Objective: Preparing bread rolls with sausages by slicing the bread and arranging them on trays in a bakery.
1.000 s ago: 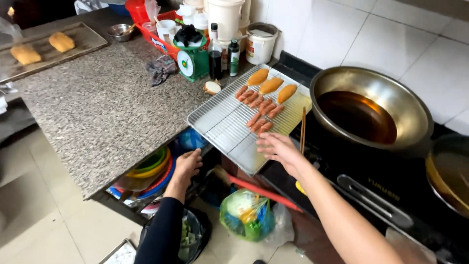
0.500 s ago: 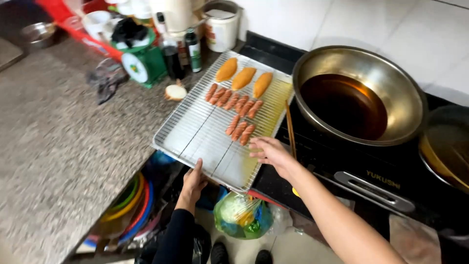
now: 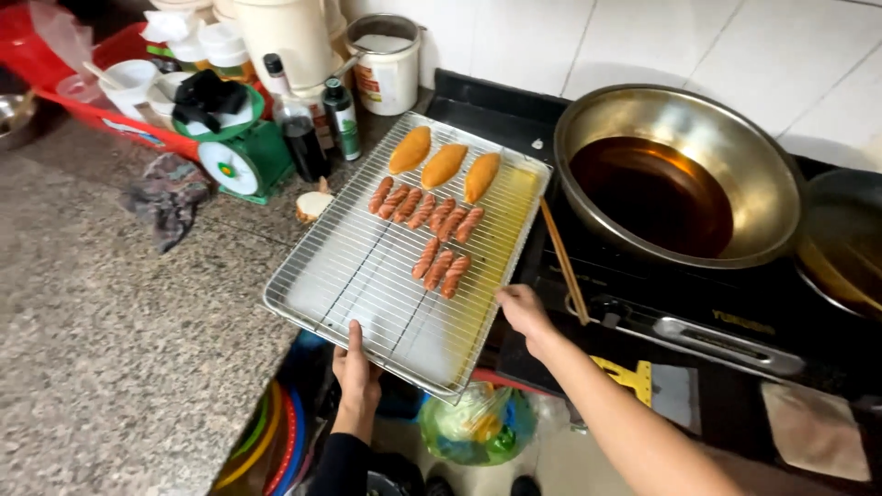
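Head view, the only view. A metal tray (image 3: 312,303) with a wire rack (image 3: 367,266) laid in it sits on the edge of a speckled stone counter (image 3: 110,312), its near corner overhanging the gap between counter and stove.

The left hand (image 3: 356,367) is at the tray's near rim from below, fingers laid up against the edge. The right hand (image 3: 522,308) is at the near right rim, fingers curled against it. Both touch the rim; whether either has fully clamped it I cannot tell.

On the far half of the rack: three golden fried buns (image 3: 445,165) in a row, and nearer, small reddish sausages (image 3: 423,209) in two groups. The near half of the rack is bare.

Right of the tray, a pair of wooden chopsticks (image 3: 562,262) lies on the black stove (image 3: 643,303), beside a large steel pan of dark oil (image 3: 657,193). Far left, a green kitchen scale (image 3: 241,161), dark sauce bottles (image 3: 299,133) and a white bucket (image 3: 384,64) stand against the wall.

Handling judgement: the tray looks stiff and fairly light, but loaded toward the far end, so it would tip away if lifted unevenly. The rack lies loose and the food could roll. The metal is probably greasy and slippery. The rim at two opposite points appears the soundest hold, tray kept level.
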